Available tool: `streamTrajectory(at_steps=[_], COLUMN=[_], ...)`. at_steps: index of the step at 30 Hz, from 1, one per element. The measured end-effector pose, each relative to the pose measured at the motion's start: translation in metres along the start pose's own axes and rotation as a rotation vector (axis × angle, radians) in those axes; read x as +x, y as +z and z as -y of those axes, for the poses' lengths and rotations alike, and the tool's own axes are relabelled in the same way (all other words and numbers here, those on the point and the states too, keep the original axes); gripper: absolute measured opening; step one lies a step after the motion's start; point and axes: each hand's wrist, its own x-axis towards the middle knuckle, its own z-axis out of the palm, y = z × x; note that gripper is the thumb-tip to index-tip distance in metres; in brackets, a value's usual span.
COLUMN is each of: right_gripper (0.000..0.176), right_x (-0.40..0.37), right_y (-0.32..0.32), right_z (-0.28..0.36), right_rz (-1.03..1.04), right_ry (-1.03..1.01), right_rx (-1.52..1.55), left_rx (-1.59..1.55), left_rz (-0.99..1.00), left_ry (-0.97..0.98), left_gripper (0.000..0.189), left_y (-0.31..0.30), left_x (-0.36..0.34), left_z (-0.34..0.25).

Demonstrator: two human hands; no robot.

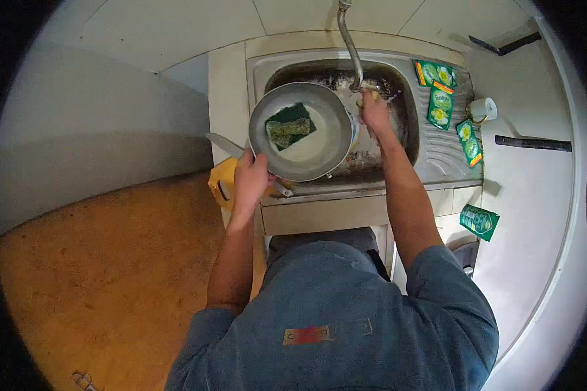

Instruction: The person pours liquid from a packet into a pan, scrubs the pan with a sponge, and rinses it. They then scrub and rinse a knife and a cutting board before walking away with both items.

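A round grey metal pan (332,140) is over the left side of the sink. My left hand (250,174) is closed on its near-left rim. Inside the pan lie a dark green scouring pad (303,114) and, on top of it, a worn yellowish-green sponge (288,132). My right hand (375,114) is just below the end of the faucet (350,42), right of the pan. Its fingers are curled together, and whatever they hold is too small to tell.
Several green sachets (441,105) lie on the ribbed drainboard near a white mug (482,108). A green pouch (479,221) is closer to me on the right. At left, a knife blade (225,144) and a yellow cutting board (222,184) rest by the sink (411,117).
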Motion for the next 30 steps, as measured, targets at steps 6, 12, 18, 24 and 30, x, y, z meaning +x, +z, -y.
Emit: streamTrajectory(at_steps=[6, 12, 18, 24, 30], right_gripper=[0.038, 0.038, 0.055, 0.065, 0.07], right_x=[-0.018, -0.069, -0.062, -0.077, -0.085], right_y=[-0.031, -0.036, 0.01, 0.046, 0.077], right_z=[0.005, 0.034, 0.01, 0.009, 0.021], right_rz=[-0.132, 0.142, 0.256, 0.378, 0.339], right_ry=[-0.275, -0.486, -0.392, -0.336, -0.445], right_rx=[-0.311, -0.288, -0.536, -0.409, -0.24], left_rx=[0.283, 0.527, 0.691, 0.765, 0.772], left_rz=[0.009, 0.017, -0.046, -0.168, -0.312], left_ry=[0.162, 0.163, 0.268, 0.452, 0.67], left_gripper=[0.032, 0.036, 0.036, 0.032, 0.04], left_y=[0.039, 0.071, 0.085, 0.072, 0.052], left_x=[0.053, 0.05, 0.036, 0.026, 0.023], left_z=[0.039, 0.02, -0.015, -0.013, -0.004])
